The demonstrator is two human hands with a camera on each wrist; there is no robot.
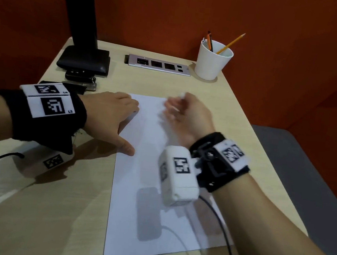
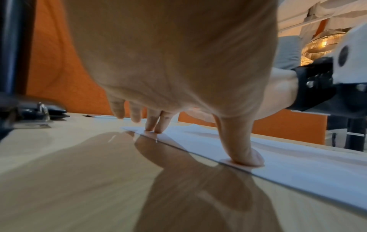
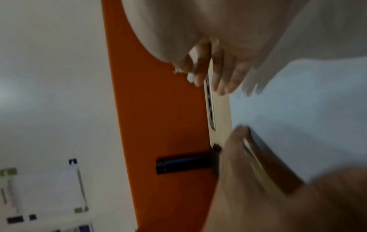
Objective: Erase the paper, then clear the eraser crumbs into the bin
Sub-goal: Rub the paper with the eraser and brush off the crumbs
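Pinning the paper (image 1: 139,165) flat under my spread left grip (image 1: 111,117) so it won't slide, I pinch the eraser (image 1: 182,95) in my curled right grip (image 1: 187,116), just above the sheet's far end.

Right hand (image 1: 187,116) and eraser (image 1: 182,95) motion-blurred

White paper (image 1: 137,186); pale wood-grain surface (image 1: 63,209); orange wall (image 1: 174,15); white cup (image 1: 212,61); yellow pencil (image 1: 231,43); black wallet (image 1: 83,60).

One paper (image 1: 137,186), one cup (image 1: 211,63), three pencils (image 1: 230,44), two hands (image 1: 111,117)
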